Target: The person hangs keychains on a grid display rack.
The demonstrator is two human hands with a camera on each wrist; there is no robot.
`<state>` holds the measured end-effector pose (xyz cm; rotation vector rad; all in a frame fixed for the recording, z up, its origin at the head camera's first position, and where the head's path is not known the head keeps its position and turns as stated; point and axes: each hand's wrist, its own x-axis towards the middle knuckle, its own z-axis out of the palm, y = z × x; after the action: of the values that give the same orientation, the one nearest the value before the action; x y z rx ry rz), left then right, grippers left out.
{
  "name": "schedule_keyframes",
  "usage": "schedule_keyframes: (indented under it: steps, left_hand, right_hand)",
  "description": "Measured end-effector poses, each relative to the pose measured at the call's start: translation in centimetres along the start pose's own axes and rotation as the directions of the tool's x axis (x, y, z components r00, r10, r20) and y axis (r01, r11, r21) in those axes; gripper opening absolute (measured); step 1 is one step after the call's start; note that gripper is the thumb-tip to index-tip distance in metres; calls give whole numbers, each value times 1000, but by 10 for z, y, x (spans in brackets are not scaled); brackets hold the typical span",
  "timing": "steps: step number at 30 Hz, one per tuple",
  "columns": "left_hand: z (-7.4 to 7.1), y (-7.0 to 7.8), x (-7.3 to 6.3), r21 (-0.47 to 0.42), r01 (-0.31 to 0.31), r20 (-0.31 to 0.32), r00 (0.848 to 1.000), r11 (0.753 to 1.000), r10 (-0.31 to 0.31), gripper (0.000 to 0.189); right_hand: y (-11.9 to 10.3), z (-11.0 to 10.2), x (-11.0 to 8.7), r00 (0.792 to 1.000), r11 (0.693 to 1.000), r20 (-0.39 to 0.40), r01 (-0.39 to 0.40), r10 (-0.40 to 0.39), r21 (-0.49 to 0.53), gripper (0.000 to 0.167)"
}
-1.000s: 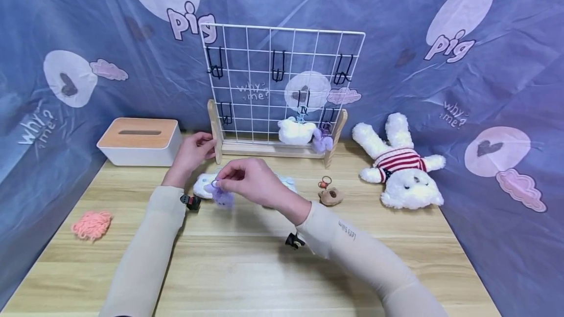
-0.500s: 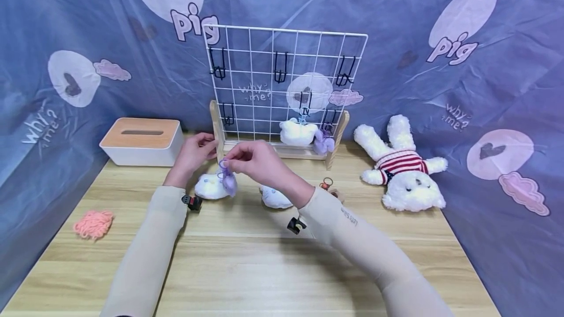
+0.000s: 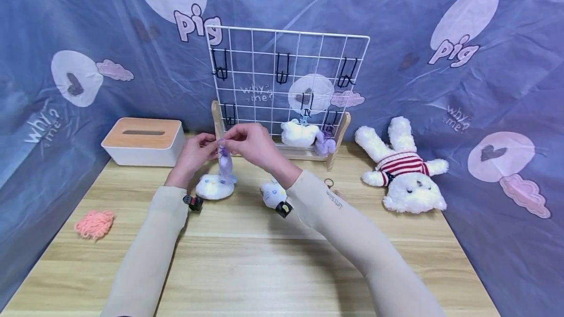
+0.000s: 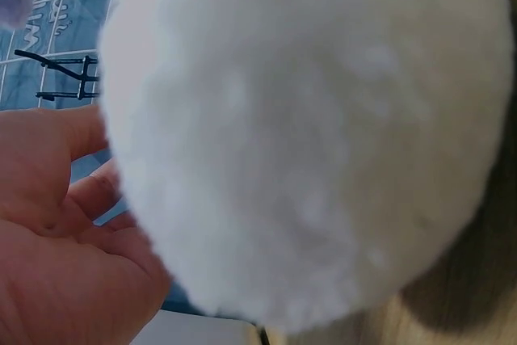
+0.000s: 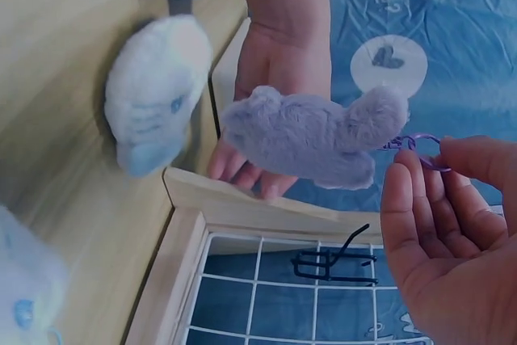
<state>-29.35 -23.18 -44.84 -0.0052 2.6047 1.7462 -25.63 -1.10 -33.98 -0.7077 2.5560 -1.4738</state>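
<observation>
My right hand (image 3: 257, 145) pinches the purple ring (image 5: 428, 151) of a fluffy purple plush keychain (image 5: 311, 136) between thumb and fingers, and the plush dangles below it. It hangs just in front of the rack's left wooden post (image 3: 217, 119). At that post's outer side, my left hand (image 3: 193, 153) rests with its fingertips against the wood, fingers loosely bent. A round white plush (image 3: 215, 187) with blue eyes lies on the table below both hands; it fills most of the left wrist view. Another white plush (image 3: 270, 193) lies partly hidden beneath my right wrist.
The white wire grid (image 3: 275, 71) carries several black hooks, one low on the left (image 3: 229, 114). A white plush (image 3: 299, 133) and a purple plush (image 3: 325, 145) hang low right. Around stand a tissue box (image 3: 143, 141), pink yarn (image 3: 94, 224) and a white teddy bear (image 3: 407, 175).
My right hand has lifted the purple plush keychain up and toward the rack's left post, from in front of the white plush. My left hand has stayed by the post.
</observation>
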Motion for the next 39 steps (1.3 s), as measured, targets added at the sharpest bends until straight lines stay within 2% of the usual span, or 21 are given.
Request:
schedule_keyframes:
  steps: [8, 14, 20, 30, 39]
  left_hand:
    - [1, 1, -1, -49, -36, -9, 999, 998, 35, 41]
    - [1, 1, -3, -44, -39, -14, 999, 998, 38, 40]
    - [1, 3, -3, -14, -27, -11, 1000, 1000, 27, 40]
    - [1, 3, -4, -21, -4, -10, 1000, 1000, 4, 41]
    - [1, 0, 0, -18, -17, -5, 1000, 1000, 17, 41]
  right_hand:
    - [1, -1, 25, 999, 999, -34, -23, 21, -34, 12]
    - [11, 3, 38, 998, 998, -51, -25, 22, -61, 14]
    - [18, 5, 45, 996, 998, -82, -49, 45, -47, 15]
    - [33, 9, 55, 986, 997, -151, -72, 68, -21, 17]
    - [43, 15, 62, 980, 994, -171, -98, 103, 38, 15]
